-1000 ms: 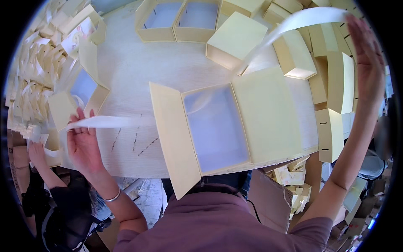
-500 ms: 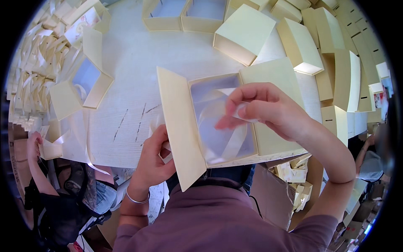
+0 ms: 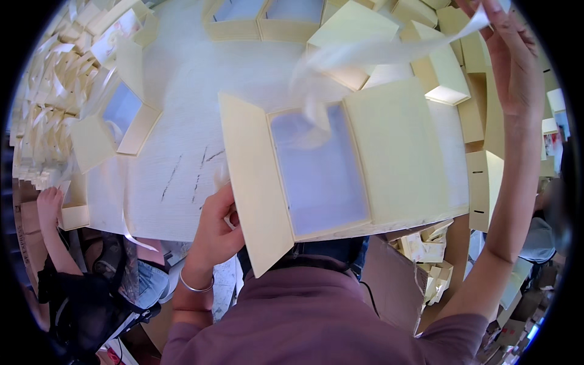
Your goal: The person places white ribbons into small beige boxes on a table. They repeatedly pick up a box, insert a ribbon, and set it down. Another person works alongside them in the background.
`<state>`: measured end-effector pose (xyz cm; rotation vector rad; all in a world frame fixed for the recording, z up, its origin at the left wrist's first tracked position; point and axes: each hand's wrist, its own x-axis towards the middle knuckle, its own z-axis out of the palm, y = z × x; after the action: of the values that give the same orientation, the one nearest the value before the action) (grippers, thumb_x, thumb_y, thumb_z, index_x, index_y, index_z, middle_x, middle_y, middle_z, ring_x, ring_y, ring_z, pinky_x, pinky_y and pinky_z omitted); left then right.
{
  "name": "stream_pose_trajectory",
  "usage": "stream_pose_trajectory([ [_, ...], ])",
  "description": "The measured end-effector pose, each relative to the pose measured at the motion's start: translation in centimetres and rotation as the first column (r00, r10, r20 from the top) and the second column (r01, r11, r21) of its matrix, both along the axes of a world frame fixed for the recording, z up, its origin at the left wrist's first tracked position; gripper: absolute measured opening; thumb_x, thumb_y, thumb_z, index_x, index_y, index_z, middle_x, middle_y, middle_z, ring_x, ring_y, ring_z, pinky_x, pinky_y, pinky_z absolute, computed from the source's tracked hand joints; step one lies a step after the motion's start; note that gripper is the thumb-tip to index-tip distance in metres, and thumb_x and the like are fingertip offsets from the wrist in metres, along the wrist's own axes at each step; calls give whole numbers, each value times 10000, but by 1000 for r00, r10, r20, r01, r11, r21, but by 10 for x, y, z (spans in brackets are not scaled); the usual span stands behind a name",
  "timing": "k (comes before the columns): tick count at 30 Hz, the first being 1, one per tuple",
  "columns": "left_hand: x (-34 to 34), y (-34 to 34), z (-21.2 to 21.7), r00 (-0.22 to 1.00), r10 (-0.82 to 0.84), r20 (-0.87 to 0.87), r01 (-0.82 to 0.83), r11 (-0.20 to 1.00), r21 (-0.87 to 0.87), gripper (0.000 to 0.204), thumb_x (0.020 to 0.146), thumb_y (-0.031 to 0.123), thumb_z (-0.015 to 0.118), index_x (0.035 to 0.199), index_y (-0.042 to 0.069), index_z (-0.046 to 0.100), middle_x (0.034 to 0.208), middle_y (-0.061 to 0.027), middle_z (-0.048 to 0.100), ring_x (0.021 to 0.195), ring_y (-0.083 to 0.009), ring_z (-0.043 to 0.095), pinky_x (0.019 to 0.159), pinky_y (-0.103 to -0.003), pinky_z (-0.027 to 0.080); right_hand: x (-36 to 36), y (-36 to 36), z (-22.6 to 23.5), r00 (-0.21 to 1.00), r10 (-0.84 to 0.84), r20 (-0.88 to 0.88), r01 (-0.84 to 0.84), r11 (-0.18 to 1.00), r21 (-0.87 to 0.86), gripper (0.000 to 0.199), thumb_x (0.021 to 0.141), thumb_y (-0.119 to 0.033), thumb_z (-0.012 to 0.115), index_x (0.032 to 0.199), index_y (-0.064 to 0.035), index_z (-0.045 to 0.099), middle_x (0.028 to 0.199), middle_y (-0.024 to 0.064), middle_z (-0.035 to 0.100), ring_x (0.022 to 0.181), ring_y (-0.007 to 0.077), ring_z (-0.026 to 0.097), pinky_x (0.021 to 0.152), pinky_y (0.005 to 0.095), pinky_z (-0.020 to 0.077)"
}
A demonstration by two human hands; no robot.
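"Closest in, at the near left of the open box (image 3: 328, 188), there's the left hand (image 3: 218, 230), tucked at the outer side of the left flap (image 3: 254, 182)!"

"Pinching anything?"

"Can't tell; the flap hides part of that grip. The box itself lies at the near edge of the surface (image 3: 182, 97), hollow facing up, with the right panel (image 3: 398, 152) spread out to its right."

"And the right hand (image 3: 514, 58)?"

"Way up, beyond the box and well to its right, grip pinched on a white ribbon (image 3: 468, 30)! The strip runs back in a blur, its low curl over the far part of the box."

"How should this be handled?"

"I'd say one smooth, even pull. A jerk could twist the strip or catch it on the box, so the left hand does best bracing that flap."

"Anything farther out?"

"Beyond the box, a blocky cream box (image 3: 353, 24), then two open-topped boxes (image 3: 286, 31) a touch left. I'd lift the ribbon clear of those!"
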<state>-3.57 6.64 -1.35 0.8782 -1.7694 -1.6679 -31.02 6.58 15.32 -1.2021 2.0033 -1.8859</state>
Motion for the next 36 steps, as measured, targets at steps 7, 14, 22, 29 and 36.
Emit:
stream_pose_trajectory([
  [7,-7,-2,6,999,-30,-11,30,1000,-7,292,711,70,652,969,-23,553,883,-55,617,776,-117,576,671,-254,450,26,28,-79,337,937,91,-802,234,550,253,833,-222,555,716,-3,601,615,131,583,585,246,603,527,363,468],
  [14,-7,-5,0,983,-150,106,169,963,-210,318,677,95,677,962,-3,575,913,-106,620,814,-220,603,710,-307,459,52,37,-121,154,981,-116,-516,180,837,132,725,-61,545,601,-16,550,592,155,551,594,338,555,515,403,435],
  [22,-2,-7,-6,957,-151,247,237,899,-369,355,663,129,689,980,15,576,946,-128,607,850,-261,598,720,-330,459,47,40,-116,137,982,-128,-510,181,841,29,613,8,550,589,-8,553,594,163,548,590,343,552,499,407,427],
  [29,-4,-8,-7,950,-158,269,259,879,-399,359,672,133,683,991,15,569,962,-130,600,859,-261,594,725,-332,458,50,37,-125,211,971,-116,-538,214,815,45,631,-4,544,590,9,558,612,185,553,603,360,555,525,418,435],
  [36,-4,-7,-6,947,-155,282,264,875,-405,363,681,137,677,1003,15,561,978,-133,593,869,-261,591,731,-334,457,49,31,-126,218,975,-29,-488,135,862,96,677,-42,528,612,14,572,636,195,562,621,365,558,547,427,441],
])
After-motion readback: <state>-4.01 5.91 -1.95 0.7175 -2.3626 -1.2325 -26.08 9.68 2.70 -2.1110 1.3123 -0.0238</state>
